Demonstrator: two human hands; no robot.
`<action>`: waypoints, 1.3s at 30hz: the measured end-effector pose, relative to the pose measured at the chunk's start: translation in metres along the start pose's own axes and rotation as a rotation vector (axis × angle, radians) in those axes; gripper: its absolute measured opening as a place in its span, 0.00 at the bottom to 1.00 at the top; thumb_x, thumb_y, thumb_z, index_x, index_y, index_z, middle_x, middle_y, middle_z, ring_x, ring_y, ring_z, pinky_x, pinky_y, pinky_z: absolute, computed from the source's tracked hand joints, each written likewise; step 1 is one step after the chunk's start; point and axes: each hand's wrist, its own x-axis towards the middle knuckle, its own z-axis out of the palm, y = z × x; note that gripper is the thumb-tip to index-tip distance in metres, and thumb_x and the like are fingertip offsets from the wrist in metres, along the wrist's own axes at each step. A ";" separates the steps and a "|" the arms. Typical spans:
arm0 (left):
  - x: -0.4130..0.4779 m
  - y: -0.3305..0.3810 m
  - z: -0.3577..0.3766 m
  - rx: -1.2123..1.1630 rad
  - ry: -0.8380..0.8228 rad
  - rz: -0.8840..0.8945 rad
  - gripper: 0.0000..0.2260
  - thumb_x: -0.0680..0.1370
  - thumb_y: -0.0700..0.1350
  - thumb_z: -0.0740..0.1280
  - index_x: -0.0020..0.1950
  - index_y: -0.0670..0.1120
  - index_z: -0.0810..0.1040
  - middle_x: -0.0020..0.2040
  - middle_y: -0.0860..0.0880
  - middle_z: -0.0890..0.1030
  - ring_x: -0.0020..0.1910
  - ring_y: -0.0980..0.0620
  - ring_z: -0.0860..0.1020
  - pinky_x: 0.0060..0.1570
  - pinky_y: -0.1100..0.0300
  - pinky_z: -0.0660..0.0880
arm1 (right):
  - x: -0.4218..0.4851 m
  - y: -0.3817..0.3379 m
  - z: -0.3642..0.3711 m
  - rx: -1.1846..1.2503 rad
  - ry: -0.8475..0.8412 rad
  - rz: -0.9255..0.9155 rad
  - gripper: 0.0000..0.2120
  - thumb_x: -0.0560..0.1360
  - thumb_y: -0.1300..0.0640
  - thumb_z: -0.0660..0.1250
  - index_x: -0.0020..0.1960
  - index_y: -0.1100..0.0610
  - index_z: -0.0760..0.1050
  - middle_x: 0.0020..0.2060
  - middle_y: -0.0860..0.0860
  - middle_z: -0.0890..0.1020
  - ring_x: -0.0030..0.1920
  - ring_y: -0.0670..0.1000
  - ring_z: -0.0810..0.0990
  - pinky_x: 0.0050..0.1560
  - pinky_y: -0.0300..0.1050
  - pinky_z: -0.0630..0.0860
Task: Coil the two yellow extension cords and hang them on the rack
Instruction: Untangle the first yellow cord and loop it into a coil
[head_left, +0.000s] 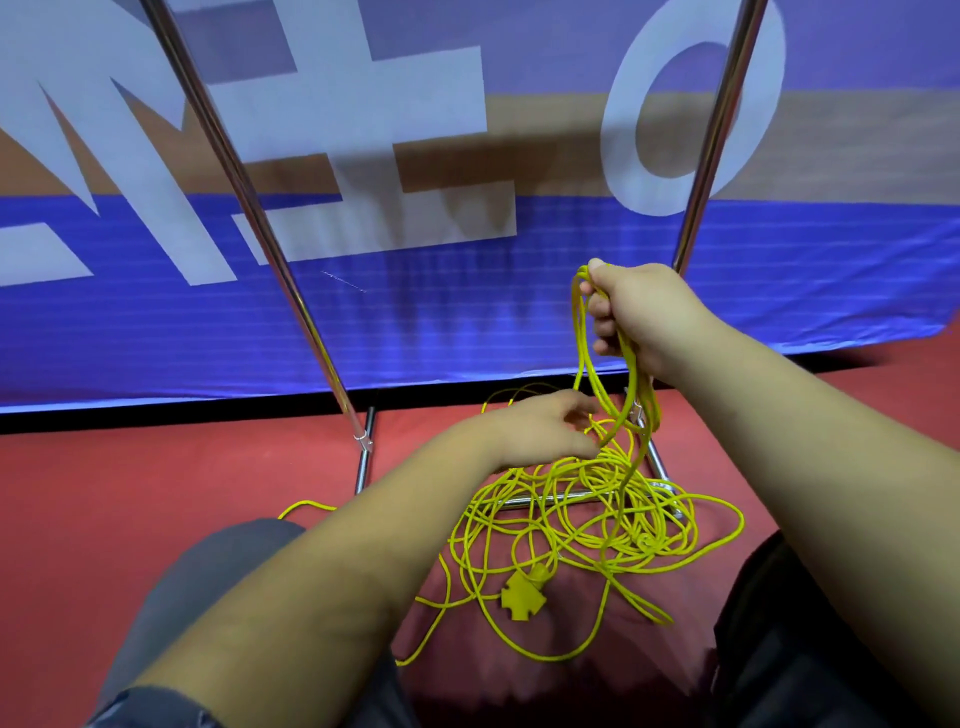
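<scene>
A tangle of yellow extension cord (587, 525) lies on the red floor over the foot of the chrome rack (270, 244). Its three-way yellow socket end (524, 597) rests near my knees. My right hand (639, 317) is raised and grips several hanging loops of the cord (584, 338). Lower down, my left hand (540, 431) reaches into the pile with loosely curled fingers touching the strands; whether it holds one I cannot tell. I cannot separate one cord from the other in the tangle.
The rack's two slanted chrome uprights (711, 140) rise at left and right, with base bars (550, 499) on the floor under the cord. A blue banner with white letters (415, 291) stands just behind. My knees (218, 577) frame the pile.
</scene>
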 end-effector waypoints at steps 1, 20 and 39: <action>0.000 0.004 0.005 -0.033 0.011 0.061 0.27 0.77 0.47 0.75 0.75 0.50 0.73 0.64 0.50 0.80 0.55 0.55 0.80 0.60 0.58 0.77 | -0.001 0.000 0.000 0.072 -0.010 0.034 0.14 0.87 0.47 0.61 0.49 0.54 0.76 0.27 0.46 0.71 0.26 0.48 0.66 0.31 0.43 0.75; -0.008 0.017 0.023 -0.515 0.148 0.227 0.05 0.84 0.47 0.66 0.54 0.49 0.81 0.53 0.43 0.87 0.52 0.50 0.85 0.47 0.66 0.77 | 0.003 -0.004 -0.009 0.297 -0.184 0.091 0.12 0.85 0.48 0.67 0.49 0.55 0.75 0.34 0.48 0.79 0.32 0.48 0.77 0.35 0.45 0.80; -0.004 -0.038 0.027 0.171 -0.017 -0.257 0.36 0.74 0.64 0.74 0.70 0.39 0.72 0.64 0.39 0.79 0.61 0.41 0.79 0.56 0.51 0.76 | 0.008 -0.004 -0.006 0.321 -0.123 0.093 0.10 0.86 0.54 0.58 0.49 0.55 0.73 0.29 0.44 0.64 0.25 0.44 0.58 0.22 0.38 0.56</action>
